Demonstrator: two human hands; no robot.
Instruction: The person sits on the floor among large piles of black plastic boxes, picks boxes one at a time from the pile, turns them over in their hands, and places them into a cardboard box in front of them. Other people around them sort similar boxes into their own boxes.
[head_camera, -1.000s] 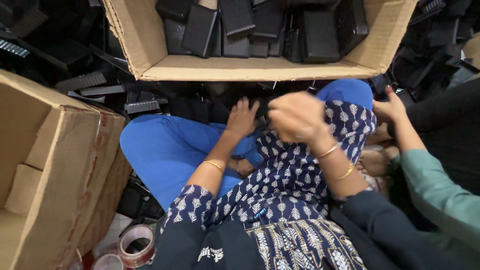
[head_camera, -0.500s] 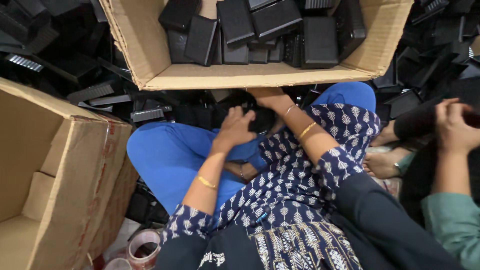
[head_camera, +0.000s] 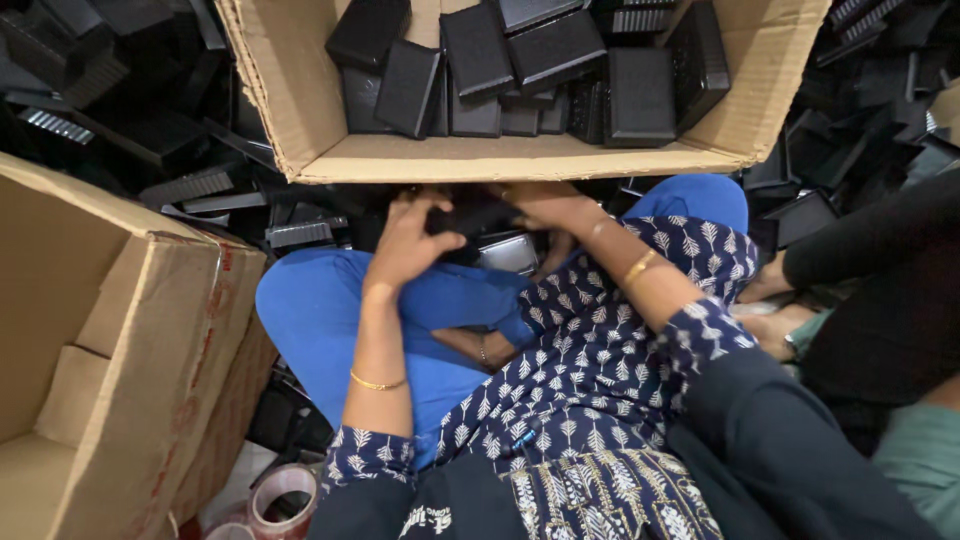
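Fingers of left hand (head_camera: 405, 245) and right hand (head_camera: 545, 205) wrapped on black part (head_camera: 470, 218), half hidden under cardboard box (head_camera: 500, 158) edge; part dark, flat, details unclear.

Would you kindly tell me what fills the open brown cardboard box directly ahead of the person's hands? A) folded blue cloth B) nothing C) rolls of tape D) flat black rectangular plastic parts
D: the open brown cardboard box holds flat black rectangular plastic parts, stacked loosely on edge.
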